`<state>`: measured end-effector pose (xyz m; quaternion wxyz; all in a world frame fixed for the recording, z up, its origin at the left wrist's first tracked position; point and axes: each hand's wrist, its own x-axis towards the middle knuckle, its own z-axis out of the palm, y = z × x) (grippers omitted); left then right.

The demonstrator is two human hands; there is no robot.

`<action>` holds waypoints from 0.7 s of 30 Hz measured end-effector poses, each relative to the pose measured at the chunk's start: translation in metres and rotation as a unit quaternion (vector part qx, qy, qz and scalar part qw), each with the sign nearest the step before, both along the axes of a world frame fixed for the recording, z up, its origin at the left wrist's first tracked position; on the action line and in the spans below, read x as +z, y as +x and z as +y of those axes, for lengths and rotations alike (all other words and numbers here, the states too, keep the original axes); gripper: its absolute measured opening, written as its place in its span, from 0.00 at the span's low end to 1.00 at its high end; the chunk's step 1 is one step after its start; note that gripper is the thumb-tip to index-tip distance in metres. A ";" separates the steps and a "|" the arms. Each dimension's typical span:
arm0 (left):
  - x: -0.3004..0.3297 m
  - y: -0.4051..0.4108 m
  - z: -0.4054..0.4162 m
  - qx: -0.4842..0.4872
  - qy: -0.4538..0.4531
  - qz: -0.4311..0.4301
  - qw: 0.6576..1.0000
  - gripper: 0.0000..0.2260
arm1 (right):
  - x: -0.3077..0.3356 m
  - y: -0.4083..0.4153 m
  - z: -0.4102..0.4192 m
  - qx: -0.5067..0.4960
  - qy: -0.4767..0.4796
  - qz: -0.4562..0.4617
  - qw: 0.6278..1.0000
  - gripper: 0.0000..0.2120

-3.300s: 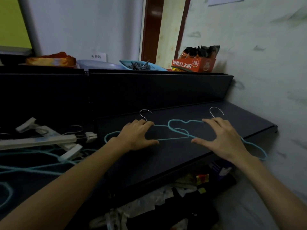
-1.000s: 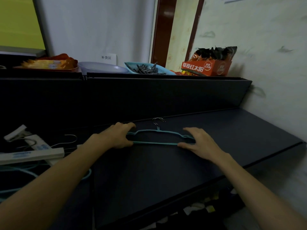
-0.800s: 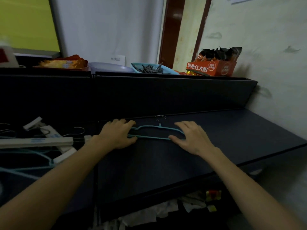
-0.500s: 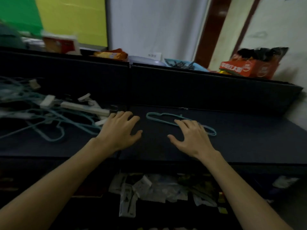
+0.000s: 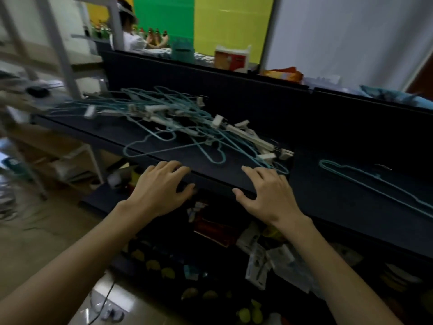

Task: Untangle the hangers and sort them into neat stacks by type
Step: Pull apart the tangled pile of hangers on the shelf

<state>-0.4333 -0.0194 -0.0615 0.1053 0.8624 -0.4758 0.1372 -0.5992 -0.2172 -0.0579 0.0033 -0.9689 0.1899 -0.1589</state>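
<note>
Hands, left hand (image 5: 161, 188) and right hand (image 5: 269, 195), hover spread and empty near the tangled hanger pile (image 5: 187, 127) on the dark shelf (image 5: 339, 202).

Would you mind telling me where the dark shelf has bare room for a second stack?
Bare patches lie on the dark shelf between the tangled pile of teal wire and white clip hangers and the lone teal wire hanger, and nearer its front edge. The left half is crowded.

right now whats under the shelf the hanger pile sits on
Below the dark shelf holding the tangled hangers, a lower level shows packaged goods, mostly white and red packets. Both forearms and the shelf edge cover the rest, and it is too dim to identify items.
</note>
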 end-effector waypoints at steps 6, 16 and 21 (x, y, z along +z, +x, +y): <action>-0.012 0.070 0.081 0.047 0.025 0.014 0.998 0.22 | -0.008 0.083 0.072 0.032 0.011 -0.007 0.999 0.33; 0.015 0.200 0.129 0.029 0.017 0.007 0.999 0.22 | 0.004 0.183 0.126 0.009 0.015 -0.023 1.000 0.31; 0.024 0.232 0.093 0.003 0.016 0.008 1.000 0.23 | 0.018 0.208 0.098 -0.013 -0.007 -0.059 0.998 0.30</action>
